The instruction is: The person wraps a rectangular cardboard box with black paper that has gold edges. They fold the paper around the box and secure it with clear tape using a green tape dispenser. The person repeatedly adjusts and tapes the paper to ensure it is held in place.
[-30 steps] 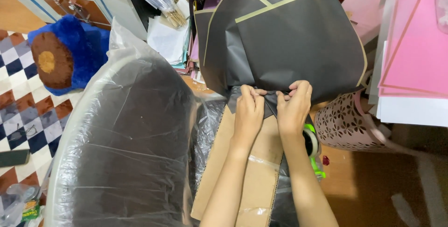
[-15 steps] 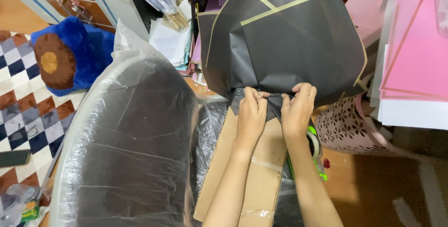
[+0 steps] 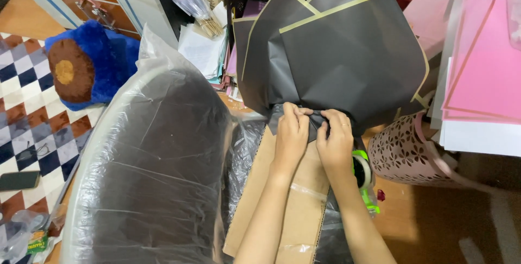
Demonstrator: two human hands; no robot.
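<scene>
The black wrapping paper (image 3: pixel 336 63) with yellow edges fans out wide toward the top of the view and narrows down to a gathered neck near the hands, so its long axis runs from the hands away from the person. It stands above a flat brown cardboard piece (image 3: pixel 287 210) that lies lengthwise toward the person, with clear tape strips across it. At the right, a stack of pink sheets (image 3: pixel 483 63) leans over white ones, and a pink basket with cut-out flower holes (image 3: pixel 404 153) sits just beside the hands. A green tape dispenser (image 3: pixel 364 180) lies partly under the right wrist. At the left is a dark chair under clear plastic film (image 3: pixel 152 172). The left hand (image 3: pixel 291 134) is curled and pinches the gathered neck of the paper. The right hand (image 3: pixel 335 142) is also clenched on the same neck, close beside the left one.
</scene>
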